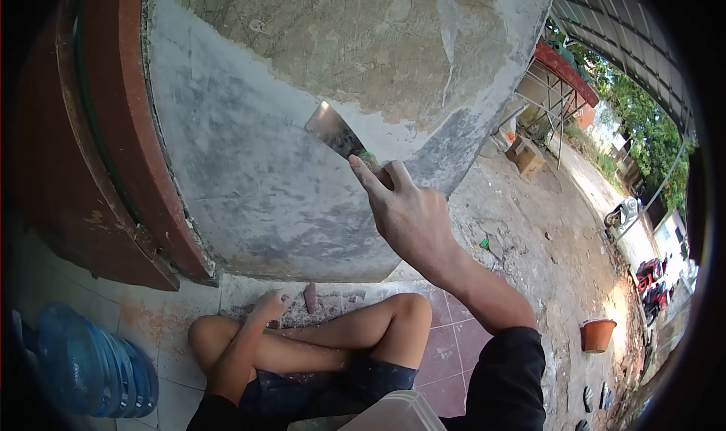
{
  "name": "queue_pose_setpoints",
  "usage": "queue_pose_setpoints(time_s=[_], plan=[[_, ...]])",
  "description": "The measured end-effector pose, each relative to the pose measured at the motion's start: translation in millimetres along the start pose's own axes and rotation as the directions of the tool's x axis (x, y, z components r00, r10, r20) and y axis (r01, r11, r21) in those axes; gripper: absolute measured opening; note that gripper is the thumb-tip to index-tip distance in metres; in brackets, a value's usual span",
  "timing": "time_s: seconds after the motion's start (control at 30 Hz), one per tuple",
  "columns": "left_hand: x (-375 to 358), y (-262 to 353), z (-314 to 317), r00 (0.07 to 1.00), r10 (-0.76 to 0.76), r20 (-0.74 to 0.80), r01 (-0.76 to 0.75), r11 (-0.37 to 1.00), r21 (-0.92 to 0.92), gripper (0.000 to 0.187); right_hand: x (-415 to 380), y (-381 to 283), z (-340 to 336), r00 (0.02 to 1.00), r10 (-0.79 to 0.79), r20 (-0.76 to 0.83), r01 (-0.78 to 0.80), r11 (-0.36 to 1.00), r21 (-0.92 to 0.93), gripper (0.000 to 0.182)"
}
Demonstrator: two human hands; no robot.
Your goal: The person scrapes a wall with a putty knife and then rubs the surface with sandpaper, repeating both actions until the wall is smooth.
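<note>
My right hand (408,212) grips the handle of a metal putty knife (333,131), its flat blade pressed against a grey plastered wall (249,181). The blade sits at the boundary between fresh grey plaster and the rougher tan patch above. My left hand (270,307) rests with curled fingers on the tiled floor near my crossed bare legs, holding nothing. A small reddish chunk (310,297) lies on the floor just right of that hand.
A dark red door frame (132,166) borders the wall on the left. A blue water jug (91,367) lies at the lower left. A white container's rim (393,414) sits by my lap. Outdoors to the right: an orange pot (597,334), scaffolding, parked motorbikes.
</note>
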State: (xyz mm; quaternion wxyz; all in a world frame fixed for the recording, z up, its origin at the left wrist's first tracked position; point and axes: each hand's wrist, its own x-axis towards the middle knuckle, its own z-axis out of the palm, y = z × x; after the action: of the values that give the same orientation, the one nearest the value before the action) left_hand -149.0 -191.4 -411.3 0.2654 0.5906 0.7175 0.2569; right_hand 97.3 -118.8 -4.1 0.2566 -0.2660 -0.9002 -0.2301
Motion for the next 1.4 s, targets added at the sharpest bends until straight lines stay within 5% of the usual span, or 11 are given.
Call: queue_pose_setpoints(time_s=[0.3,0.47,0.57,1.0,1.13,1.4], plan=[[-1.7,-13.3,0.4,0.999,0.025,-0.024,-0.024,0.999,0.021,0.027,4.0,-8.5,4.4,0.999,0.011,0.032,-0.012,1.0,0.019,0.058],[-2.1,-5.2,-2.8,1.0,0.016,-0.026,-0.016,1.0,0.002,0.028,12.3,-12.1,15.5,0.994,-0.041,-0.097,0.044,0.998,0.033,0.06],[1.9,-7.7,-6.3,0.998,0.035,-0.051,-0.036,0.999,-0.016,0.028,10.6,-6.8,17.4,1.0,0.007,-0.003,-0.007,1.0,0.005,0.061],[6.3,-9.0,4.8,0.996,0.056,0.062,-0.056,0.998,-0.002,0.026,15.0,-10.9,3.4,0.999,-0.035,-0.042,0.033,0.999,-0.026,0.059],[-2.1,-10.7,-0.6,0.993,0.105,-0.05,-0.101,0.992,0.081,0.025,12.4,-8.7,2.3,1.0,0.027,0.006,-0.027,1.0,0.008,0.056],[-3.2,0.6,-6.4,0.997,0.037,0.067,-0.036,0.999,-0.013,0.025,6.3,1.1,9.7,0.999,0.001,-0.036,0.001,0.999,0.047,0.059]])
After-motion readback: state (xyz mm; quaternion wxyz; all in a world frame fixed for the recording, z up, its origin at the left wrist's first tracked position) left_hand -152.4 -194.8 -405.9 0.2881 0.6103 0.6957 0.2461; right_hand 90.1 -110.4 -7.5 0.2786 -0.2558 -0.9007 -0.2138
